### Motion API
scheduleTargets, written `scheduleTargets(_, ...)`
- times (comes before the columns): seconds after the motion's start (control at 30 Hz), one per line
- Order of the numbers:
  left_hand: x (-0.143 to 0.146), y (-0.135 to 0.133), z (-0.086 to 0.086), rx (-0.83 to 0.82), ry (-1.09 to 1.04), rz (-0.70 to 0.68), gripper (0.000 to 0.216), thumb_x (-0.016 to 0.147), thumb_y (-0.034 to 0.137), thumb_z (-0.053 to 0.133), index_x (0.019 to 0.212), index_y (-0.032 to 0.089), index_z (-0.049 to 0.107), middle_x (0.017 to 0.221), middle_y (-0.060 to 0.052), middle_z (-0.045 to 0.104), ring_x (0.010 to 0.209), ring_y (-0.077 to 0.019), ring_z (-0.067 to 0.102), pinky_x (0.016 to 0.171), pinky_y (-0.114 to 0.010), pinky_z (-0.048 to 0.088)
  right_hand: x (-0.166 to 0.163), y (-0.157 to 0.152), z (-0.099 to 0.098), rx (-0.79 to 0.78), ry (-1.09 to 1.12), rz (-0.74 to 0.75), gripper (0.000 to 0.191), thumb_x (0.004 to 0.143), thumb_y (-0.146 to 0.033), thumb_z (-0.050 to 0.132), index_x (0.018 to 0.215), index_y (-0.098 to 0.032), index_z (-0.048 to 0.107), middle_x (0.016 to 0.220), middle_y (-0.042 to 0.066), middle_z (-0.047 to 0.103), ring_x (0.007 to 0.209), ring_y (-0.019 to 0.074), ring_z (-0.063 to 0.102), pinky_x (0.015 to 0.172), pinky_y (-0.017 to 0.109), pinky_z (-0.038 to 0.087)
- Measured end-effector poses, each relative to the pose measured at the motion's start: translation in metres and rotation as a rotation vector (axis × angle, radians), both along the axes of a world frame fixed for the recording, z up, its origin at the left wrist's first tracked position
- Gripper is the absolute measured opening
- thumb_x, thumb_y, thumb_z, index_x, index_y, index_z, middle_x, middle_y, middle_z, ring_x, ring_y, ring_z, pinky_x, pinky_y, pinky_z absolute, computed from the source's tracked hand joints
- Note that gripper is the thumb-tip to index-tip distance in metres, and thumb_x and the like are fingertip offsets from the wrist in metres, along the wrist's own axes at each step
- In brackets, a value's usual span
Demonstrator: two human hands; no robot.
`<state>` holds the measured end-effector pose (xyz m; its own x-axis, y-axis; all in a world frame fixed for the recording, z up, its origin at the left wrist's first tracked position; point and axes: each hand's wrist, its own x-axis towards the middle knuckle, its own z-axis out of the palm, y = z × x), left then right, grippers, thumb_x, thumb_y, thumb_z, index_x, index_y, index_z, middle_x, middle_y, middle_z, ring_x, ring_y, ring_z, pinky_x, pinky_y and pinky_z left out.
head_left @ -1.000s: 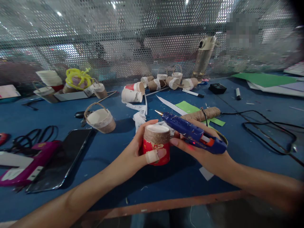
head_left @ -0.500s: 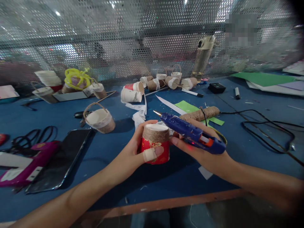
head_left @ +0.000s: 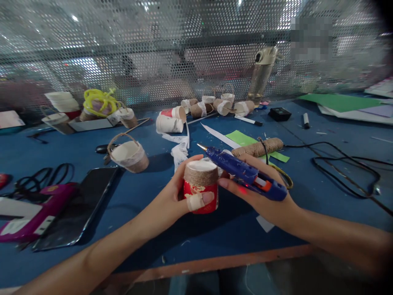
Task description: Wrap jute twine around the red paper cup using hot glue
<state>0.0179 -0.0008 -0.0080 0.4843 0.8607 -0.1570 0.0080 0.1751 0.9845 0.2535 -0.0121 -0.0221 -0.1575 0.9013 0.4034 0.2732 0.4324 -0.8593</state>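
Observation:
My left hand [head_left: 181, 192] is closed around a red paper cup [head_left: 201, 200], its bandaged thumb across the front. Brown twine [head_left: 201, 175] wraps the cup's upper part below the white rim. A blue hot glue gun [head_left: 242, 170] is in my right hand [head_left: 260, 200], its metal nozzle pointing up and left above and behind the cup. My right thumb is close to the cup's right side; I cannot tell whether it touches. Behind the glue gun lies a twine roll [head_left: 270, 146]. The fingers behind the cup and the gun are mostly hidden.
A twine-wrapped little basket [head_left: 130, 157] stands to the left, near a dark phone [head_left: 82, 205]. Paper cups [head_left: 170, 123] and several small baskets [head_left: 222, 105] lie farther back. A water bottle [head_left: 262, 76] stands by the mesh screen [head_left: 147, 61]. A black cable [head_left: 337, 153] loops at right.
The cup has turned a little in my left hand, and the thumb has shifted slightly right across it. The glue gun has moved slightly left.

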Motion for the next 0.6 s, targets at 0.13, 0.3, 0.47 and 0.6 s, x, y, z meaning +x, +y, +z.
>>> scheduleTargets(0.13, 0.0, -0.0011, -0.0004, -0.013, -0.036, 0.095, 0.075, 0.082, 0.035, 0.09, 0.146, 0.034, 0.05, 0.144, -0.005, 0.067, 0.127, -0.0306, 0.067, 0.101, -0.036, 0.058, 0.0013, -0.0013, -0.0002, 0.022, -0.022, -0.005, 0.014, 0.092, -0.036, 0.082, 0.095, -0.027, 0.07, 0.1, 0.002, 0.076, 0.094, 0.0238, 0.071, 0.07, 0.032, 0.058)
scheduleTargets(0.3, -0.0026, -0.0013, -0.0022, -0.012, -0.058, 0.095, 0.057, 0.086, 0.034, 0.087, 0.135, 0.032, 0.058, 0.13, -0.001, 0.073, 0.119, -0.0261, 0.068, 0.097, -0.032, 0.057, 0.0011, -0.0002, 0.0012, 0.014, -0.015, 0.005, 0.014, 0.093, -0.036, 0.082, 0.097, -0.028, 0.071, 0.1, 0.002, 0.076, 0.094, 0.0235, 0.071, 0.073, 0.033, 0.059)
scheduleTargets(0.47, -0.0044, -0.0011, -0.0053, -0.014, -0.09, 0.031, 0.049, 0.094, 0.032, 0.079, 0.139, 0.036, 0.059, 0.136, 0.0, 0.072, 0.127, -0.0261, 0.065, 0.103, -0.032, 0.053, 0.0015, -0.0004, 0.0031, 0.02, -0.024, 0.012, 0.012, 0.094, -0.035, 0.08, 0.097, -0.028, 0.071, 0.1, 0.002, 0.076, 0.097, 0.0247, 0.072, 0.074, 0.034, 0.059)
scheduleTargets(0.6, -0.005, -0.0011, -0.0058, 0.006, -0.064, -0.001, 0.054, 0.094, 0.036, 0.078, 0.143, 0.035, 0.056, 0.142, -0.004, 0.069, 0.137, -0.0319, 0.06, 0.11, -0.039, 0.051, 0.0015, 0.0006, 0.0007, 0.027, -0.022, 0.004, 0.015, 0.092, -0.035, 0.082, 0.094, -0.027, 0.07, 0.1, 0.002, 0.076, 0.095, 0.0236, 0.072, 0.07, 0.032, 0.059)
